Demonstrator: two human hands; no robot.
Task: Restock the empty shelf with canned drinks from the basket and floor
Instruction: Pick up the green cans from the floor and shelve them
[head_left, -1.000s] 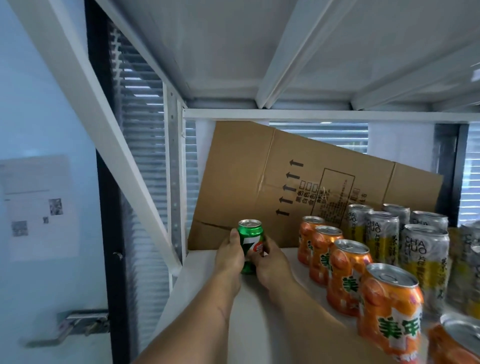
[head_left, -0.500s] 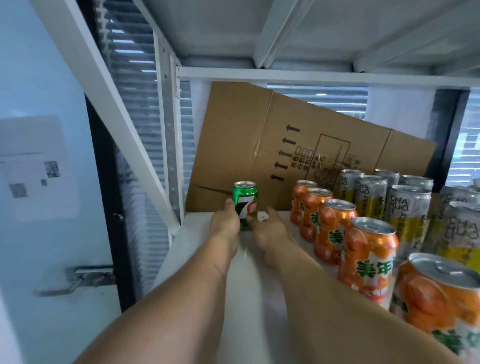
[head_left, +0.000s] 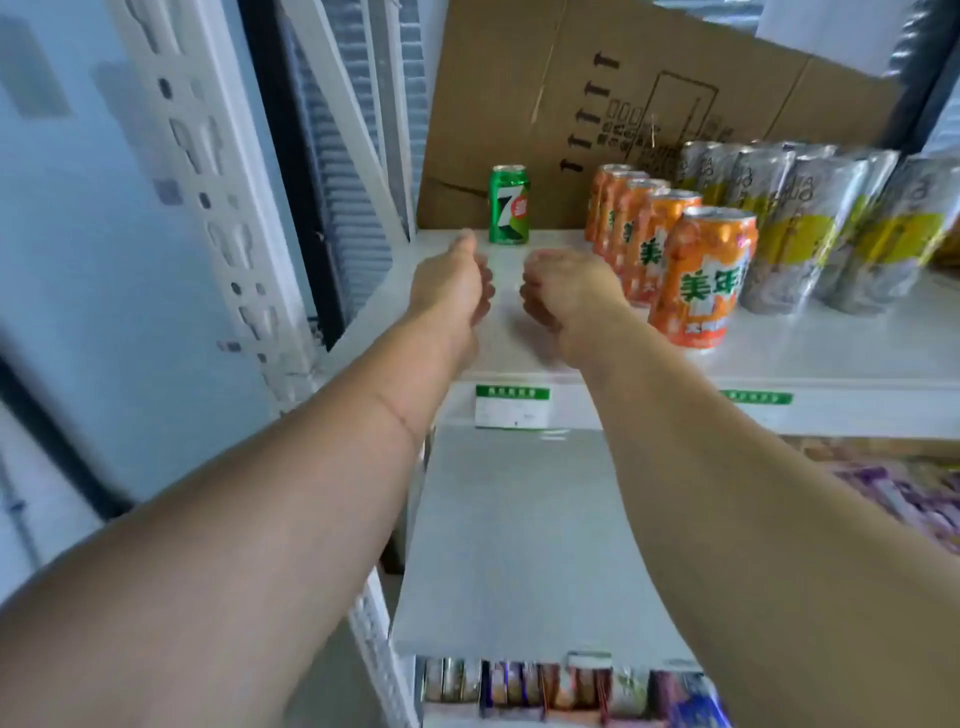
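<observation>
Nearest, the left hand (head_left: 451, 283) and right hand (head_left: 563, 291) hover over the smooth white shelf (head_left: 540, 332), fingers loosely curled, each grip holding nothing. Beyond them, the green can (head_left: 509, 204) stands upright at the back left, just before the matte cardboard sheet (head_left: 597, 93). Glossy orange cans (head_left: 675, 260) and silver-yellow cans (head_left: 810, 223) form rows on the right. The green row looks barely begun; bare shelf remains in front.

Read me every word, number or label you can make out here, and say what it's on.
"7": green aluminium can.
"美年": front orange aluminium can; smaller print blurred.
Silver-and-yellow cans: lettering blurred.
Brown cardboard sheet: arrows, characters unreadable.
Green-and-white shelf tags: too blurred.
</observation>
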